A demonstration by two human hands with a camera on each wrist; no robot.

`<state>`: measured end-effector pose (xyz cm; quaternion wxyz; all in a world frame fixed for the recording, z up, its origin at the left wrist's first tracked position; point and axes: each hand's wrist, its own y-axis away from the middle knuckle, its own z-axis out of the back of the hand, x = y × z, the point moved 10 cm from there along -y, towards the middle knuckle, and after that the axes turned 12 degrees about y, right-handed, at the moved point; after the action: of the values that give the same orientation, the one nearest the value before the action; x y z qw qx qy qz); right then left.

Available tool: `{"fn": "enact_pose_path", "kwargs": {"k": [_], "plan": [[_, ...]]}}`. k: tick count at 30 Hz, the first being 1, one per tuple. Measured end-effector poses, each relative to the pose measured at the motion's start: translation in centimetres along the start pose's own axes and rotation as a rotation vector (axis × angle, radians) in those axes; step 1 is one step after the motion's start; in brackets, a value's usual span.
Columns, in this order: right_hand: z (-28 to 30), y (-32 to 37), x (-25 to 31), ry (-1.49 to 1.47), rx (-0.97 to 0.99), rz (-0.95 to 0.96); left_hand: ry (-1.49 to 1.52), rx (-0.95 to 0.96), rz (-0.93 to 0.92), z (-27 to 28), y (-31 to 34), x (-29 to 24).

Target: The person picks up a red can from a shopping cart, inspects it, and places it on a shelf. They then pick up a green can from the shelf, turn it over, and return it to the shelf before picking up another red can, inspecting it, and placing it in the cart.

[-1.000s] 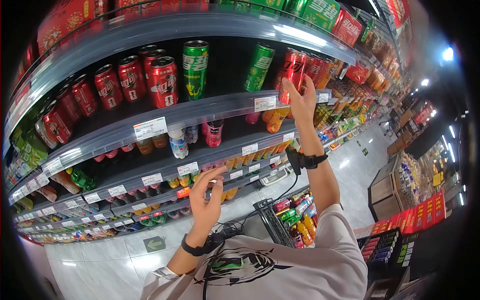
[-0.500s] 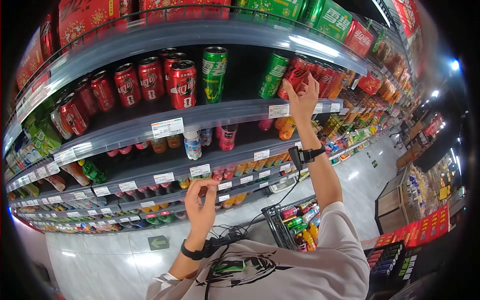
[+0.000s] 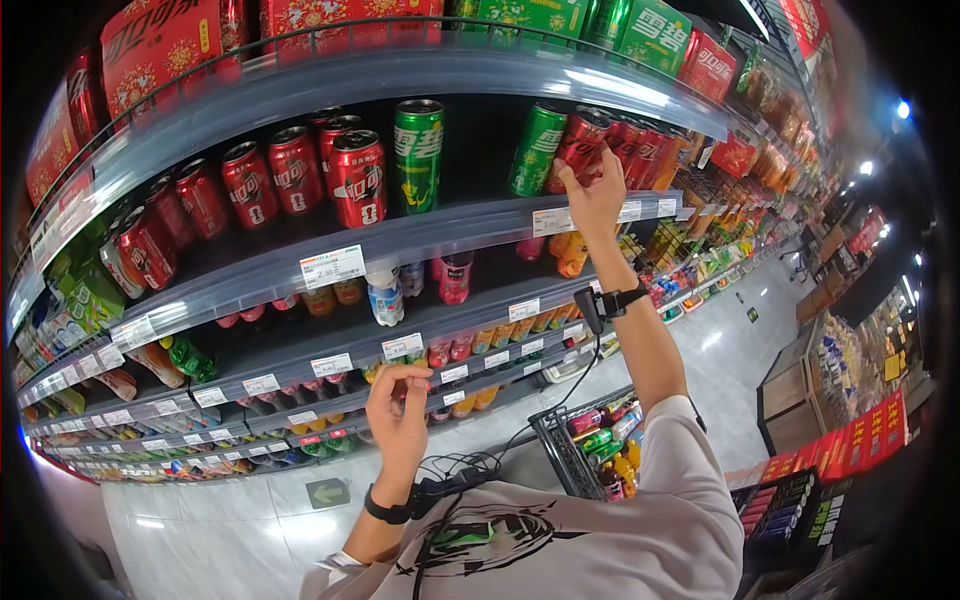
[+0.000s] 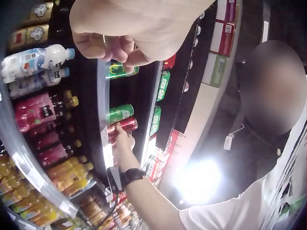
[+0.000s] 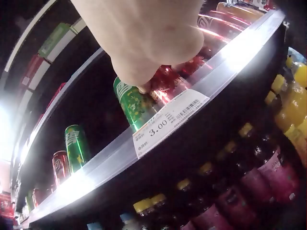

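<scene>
My right hand [image 3: 598, 198] is at the right part of the can shelf. Its thumb and fingers hold a red cola can [image 3: 582, 142] by the sides, low on the can. Just left of that can stands a green Sprite can [image 3: 538, 150]; more red cans [image 3: 640, 150] stand to its right. In the right wrist view, the hand [image 5: 148, 43] hides much of the red can [image 5: 165, 86] behind a price label [image 5: 170, 120]. My left hand [image 3: 398, 420] hangs in front of the lower shelves with loosely curled fingers, holding nothing.
Further left on the shelf stand another green can [image 3: 418, 155] and several red cans [image 3: 358, 180]. Drink bottles [image 3: 385, 298] line the shelves below, boxed packs [image 3: 655, 42] the one above. A black basket [image 3: 565, 450] with bottles stands by my right side. A cable hangs from the right wrist.
My right hand has moved the red can back from the shelf's front edge, beside the green can. My left hand has dropped slightly, its fingers more curled. The head view has shifted a little.
</scene>
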<state>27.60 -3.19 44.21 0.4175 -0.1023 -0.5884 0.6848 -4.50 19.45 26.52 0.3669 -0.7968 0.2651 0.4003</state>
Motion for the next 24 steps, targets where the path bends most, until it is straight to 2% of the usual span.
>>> {"fn": "enact_pose_path", "kwargs": {"k": [2,4,7,11,13,17,19,24], "plan": [[-0.3,0.3,-0.3,0.027,0.034,-0.016,0.012,-0.011,0.02,0.2,-0.1,0.2],[-1.3,0.7,-2.0,-0.068,0.121,-0.194,0.009,-0.016,0.0,0.4,-0.2,0.2],[-0.5,0.4,-0.8,-0.113,0.019,-0.09,0.014,-0.009,0.005,0.4,-0.2,0.3],[-0.7,0.7,-1.3,-0.053,0.074,-0.165,0.02,-0.02,0.032,0.5,-0.1,0.7],[0.0,0.3,0.5,0.037,0.009,0.008,0.022,-0.031,0.027,0.7,0.0,0.6],[-0.2,0.2,0.5,0.069,0.049,-0.02,0.003,-0.038,0.024,1.1,0.0,0.5],[1.3,-0.1,1.0,0.046,-0.135,0.059,0.015,-0.051,0.038,1.5,0.1,0.7],[2.2,-2.4,1.5,0.081,-0.128,0.143,0.003,-0.057,0.061,1.9,0.3,1.0]]}}
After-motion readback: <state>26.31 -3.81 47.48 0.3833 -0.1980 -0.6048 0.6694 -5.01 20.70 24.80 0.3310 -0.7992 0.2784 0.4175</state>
